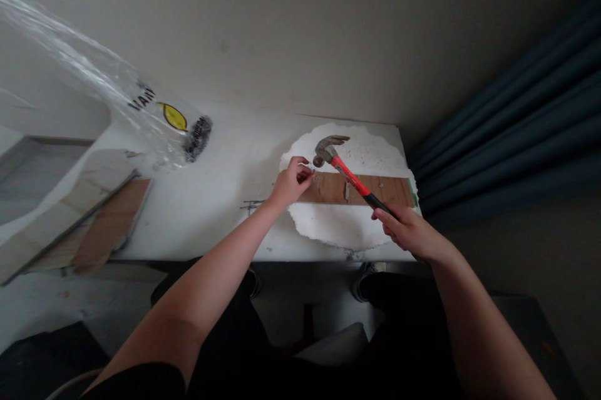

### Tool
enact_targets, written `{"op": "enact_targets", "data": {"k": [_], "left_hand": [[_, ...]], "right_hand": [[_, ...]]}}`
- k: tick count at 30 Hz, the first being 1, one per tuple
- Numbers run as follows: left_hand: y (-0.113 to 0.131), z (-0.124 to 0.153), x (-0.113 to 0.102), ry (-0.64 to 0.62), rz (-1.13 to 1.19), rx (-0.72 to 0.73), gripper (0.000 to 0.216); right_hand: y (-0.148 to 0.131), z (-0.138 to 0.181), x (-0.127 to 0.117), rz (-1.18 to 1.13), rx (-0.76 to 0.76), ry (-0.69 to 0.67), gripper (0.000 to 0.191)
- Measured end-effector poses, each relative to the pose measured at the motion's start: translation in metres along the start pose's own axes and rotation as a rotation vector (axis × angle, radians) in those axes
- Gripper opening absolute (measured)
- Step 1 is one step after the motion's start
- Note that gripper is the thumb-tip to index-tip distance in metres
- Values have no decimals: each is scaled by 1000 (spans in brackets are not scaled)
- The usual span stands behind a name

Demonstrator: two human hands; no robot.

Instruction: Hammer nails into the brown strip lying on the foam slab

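Observation:
My right hand (402,228) is wrapped round the black grip of a claw hammer (350,176) with a red and black handle. The hammer's metal head is raised just above the left end of a wooden board (331,189). At that end my left hand (293,181) pinches a thin, short nail, mostly hidden by the fingertips. The board lies flat on a ragged white sheet (352,225), which looks like foam or plaster. Several loose nails (252,205) rest on the white table left of the board, close to my left wrist.
The white table (220,200) stands against a grey wall. Clear plastic wrap with print (173,117) stretches across its left side. Broken wood-faced panels (110,221) lean over the left front edge. A dark blue curtain (516,118) hangs at the right.

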State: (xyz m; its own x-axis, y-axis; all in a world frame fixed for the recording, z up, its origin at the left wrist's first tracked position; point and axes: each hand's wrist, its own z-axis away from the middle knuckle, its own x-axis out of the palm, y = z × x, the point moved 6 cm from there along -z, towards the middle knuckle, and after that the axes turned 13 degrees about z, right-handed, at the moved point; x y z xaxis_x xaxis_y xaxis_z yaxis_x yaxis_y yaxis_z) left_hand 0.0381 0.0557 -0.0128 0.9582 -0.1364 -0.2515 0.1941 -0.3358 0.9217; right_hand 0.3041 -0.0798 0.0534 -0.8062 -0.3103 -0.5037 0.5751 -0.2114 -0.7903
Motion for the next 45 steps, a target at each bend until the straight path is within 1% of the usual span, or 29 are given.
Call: {"op": "enact_targets", "data": {"k": [4, 11, 15, 18, 23, 28, 30, 32, 37, 40, 42, 45], "left_hand": [[2, 0, 0, 4, 16, -1, 37], [1, -1, 0, 0, -13, -7, 36], [0, -1, 0, -4, -18, 21, 38], [0, -1, 0, -4, -28, 27, 37], [-1, -1, 0, 0, -30, 33, 38], [0, -1, -1, 10, -59, 15, 39], [1, 0, -1, 12, -59, 9, 41], [2, 0, -1, 11, -54, 10, 43], [2, 0, -1, 22, -81, 17, 42], [3, 0, 0, 7, -63, 28, 42], [3, 0, 0, -1, -56, 34, 43], [3, 1, 1, -4, -41, 26, 41]], "right_hand": [[-1, 2, 1, 35, -7, -10, 38], [-9, 4, -1, 167, -77, 0, 38], [-10, 3, 0, 210, -77, 2, 42], [-10, 3, 1, 272, -61, -23, 45], [-11, 5, 2, 229, -40, -52, 48], [-13, 5, 4, 290, -54, -84, 46], [-13, 6, 5, 281, -65, -90, 46], [-14, 6, 4, 268, -73, -81, 47], [-16, 6, 4, 320, -85, -76, 48], [-16, 5, 3, 309, -76, -51, 50], [-16, 4, 1, 340, -75, -35, 50], [-16, 4, -1, 357, -67, -42, 50]]}}
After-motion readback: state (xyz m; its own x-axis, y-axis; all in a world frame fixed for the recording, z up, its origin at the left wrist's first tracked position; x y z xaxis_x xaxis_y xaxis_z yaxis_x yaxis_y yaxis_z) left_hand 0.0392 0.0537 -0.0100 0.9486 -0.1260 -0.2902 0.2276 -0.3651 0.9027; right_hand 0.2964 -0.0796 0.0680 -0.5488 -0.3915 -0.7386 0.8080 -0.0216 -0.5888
